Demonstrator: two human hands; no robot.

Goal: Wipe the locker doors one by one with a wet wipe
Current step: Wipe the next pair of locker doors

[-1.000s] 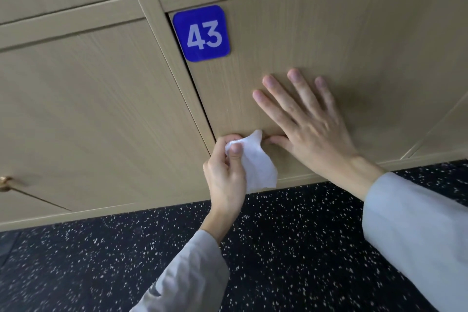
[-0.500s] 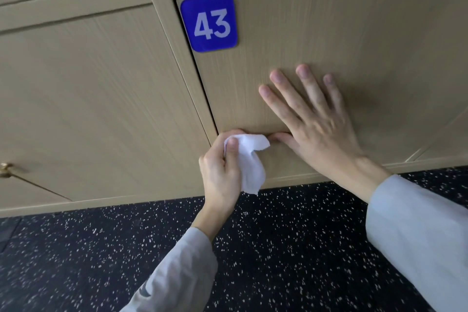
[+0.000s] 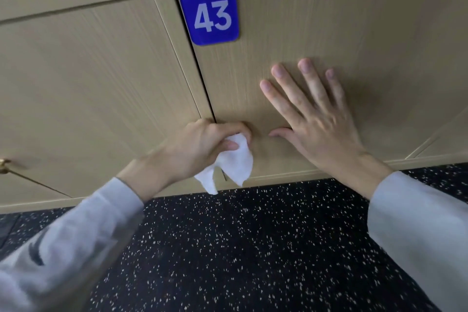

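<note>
**Two hands on locker door 43**

Two hands meet low on one pale wood-grain locker door [image 3: 316, 33], which carries a blue number plate [image 3: 209, 14] reading 43 in its upper left corner. The left hand [image 3: 200, 147] sits at the door's lower left edge, right where the dark gap between this door and the frame post [image 3: 174, 40] ends. Its fingers are curled around a crumpled white wet wipe [image 3: 234, 162], the thumb pinning it against the palm; two loose corners of the wipe hang down past the bottom rail toward the floor. The right hand [image 3: 314, 119] lies flat against the door just beside the left, fingers straight and spread, thumb stretched out toward the wipe without touching it. Both arms wear light grey sleeves [image 3: 415, 223].

A neighbouring door [image 3: 88, 78] fills the left side, and a small brass knob [image 3: 3, 165] shows at the far left edge. Below the lockers runs a dark speckled floor [image 3: 253, 248].
</note>
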